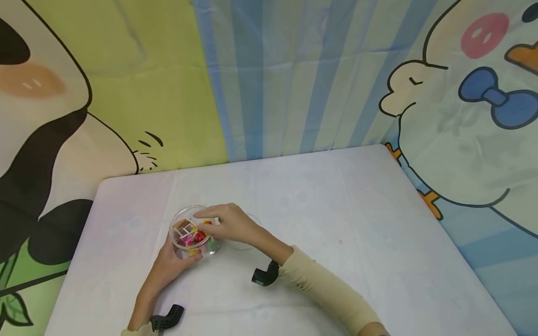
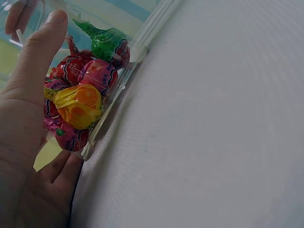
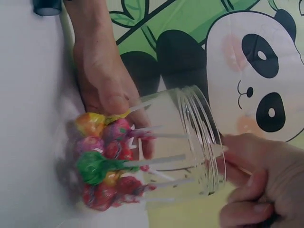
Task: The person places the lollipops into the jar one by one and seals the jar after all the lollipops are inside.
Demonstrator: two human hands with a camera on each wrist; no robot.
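A clear round jar [image 1: 214, 247] stands on the white table, filled low with wrapped lollipops [image 1: 197, 237], their white sticks pointing up. My left hand [image 1: 170, 263] grips the jar's side, thumb on the near wall and fingers round the far side. Wrappers show in green [image 2: 109, 45], yellow [image 2: 80, 107], red and pink through the wall. Over the jar's mouth is my right hand [image 1: 231, 224], index finger and thumb apart. In the right wrist view its fingers [image 3: 247, 185] are right at the threaded rim [image 3: 209, 142], some partly hidden behind it.
A faint, clear round disc [image 1: 257, 219], like a lid, lies on the white table [image 1: 336, 200] just right of the jar, partly under my right forearm. A cartoon-printed curtain [image 1: 286, 84] hangs behind the table's far edge. Black wrist mounts [image 1: 265, 274] sit on both arms.
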